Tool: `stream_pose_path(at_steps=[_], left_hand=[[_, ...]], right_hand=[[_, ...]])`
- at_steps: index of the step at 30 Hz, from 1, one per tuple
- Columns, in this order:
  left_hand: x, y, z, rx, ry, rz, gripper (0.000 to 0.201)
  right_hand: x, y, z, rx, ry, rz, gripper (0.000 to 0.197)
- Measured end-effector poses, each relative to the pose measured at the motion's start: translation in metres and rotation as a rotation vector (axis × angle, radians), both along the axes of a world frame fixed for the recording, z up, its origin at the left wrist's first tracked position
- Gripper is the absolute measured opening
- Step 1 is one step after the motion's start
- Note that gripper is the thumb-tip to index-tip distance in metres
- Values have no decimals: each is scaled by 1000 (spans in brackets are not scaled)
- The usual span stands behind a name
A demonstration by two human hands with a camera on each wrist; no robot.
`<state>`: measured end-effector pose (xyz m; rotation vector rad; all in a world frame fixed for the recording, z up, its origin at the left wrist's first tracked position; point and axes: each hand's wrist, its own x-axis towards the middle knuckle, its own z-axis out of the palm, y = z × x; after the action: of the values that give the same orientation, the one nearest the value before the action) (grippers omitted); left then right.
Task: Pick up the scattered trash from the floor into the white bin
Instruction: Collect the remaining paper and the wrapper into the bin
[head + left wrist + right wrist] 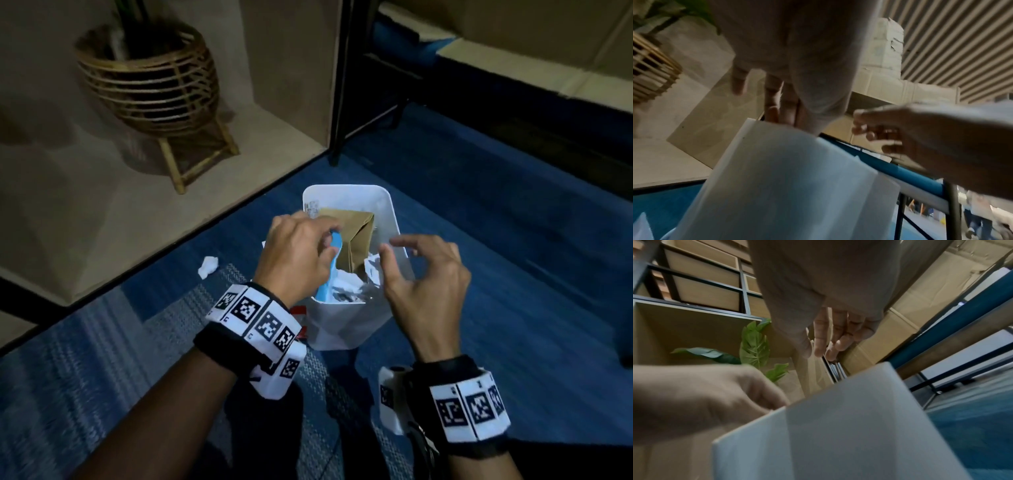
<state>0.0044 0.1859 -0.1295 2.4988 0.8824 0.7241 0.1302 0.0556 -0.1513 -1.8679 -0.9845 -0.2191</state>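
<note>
Left hand is curled round a blue wrapper, poking it down into the white bin on the blue floor. Right hand hovers loose and empty over the rim. Bin's stuffed, so I'd push past the brown paper bag, then grab that crumpled tissue left of it.

bin on floor, middle | paper bag in bin | left hand over bin left rim, right hand over right rim | crumpled paper on floor left of bin | basket planter behind, far left
</note>
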Motion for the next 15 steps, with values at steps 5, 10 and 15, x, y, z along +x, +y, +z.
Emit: stream_pose_path(at_steps=[5, 10, 15], left_hand=[[3, -4, -22, 139, 457, 14, 31], [-3, 5, -19, 189, 305, 1, 28], [-32, 26, -15, 36, -70, 22, 21]], right_hand=[[-13, 7, 9, 71, -46, 51, 4], [-24, 10, 6, 83, -59, 108, 3], [-54, 22, 12, 157, -53, 207, 5]])
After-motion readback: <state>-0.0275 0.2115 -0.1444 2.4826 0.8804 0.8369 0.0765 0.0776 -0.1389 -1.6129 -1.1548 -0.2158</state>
